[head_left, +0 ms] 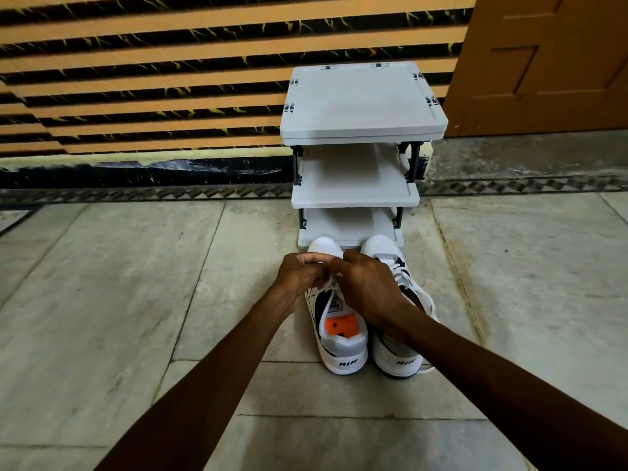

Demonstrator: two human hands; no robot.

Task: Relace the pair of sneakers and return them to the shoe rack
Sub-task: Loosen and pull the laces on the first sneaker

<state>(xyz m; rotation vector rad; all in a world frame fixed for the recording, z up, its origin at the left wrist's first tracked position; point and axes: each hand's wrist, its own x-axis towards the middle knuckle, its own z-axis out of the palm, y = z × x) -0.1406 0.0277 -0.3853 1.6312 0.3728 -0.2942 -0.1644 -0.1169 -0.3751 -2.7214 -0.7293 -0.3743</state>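
Two white sneakers with black trim stand side by side on the floor, toes toward the rack. The left sneaker (343, 348) has an orange insole showing. The right sneaker (397, 358) has its laces threaded. My left hand (300, 273) and my right hand (365, 287) meet over the front of the left sneaker, both pinching its white lace (328, 300). The lace ends between my fingers are hidden. The grey shoe rack (356, 195) with three shelves stands just beyond the toes.
The rack stands against a wall with orange and black stripes. A brown wooden door (543, 62) is at the upper right. The floor is grey stone slabs (119, 300), open on both sides of the shoes.
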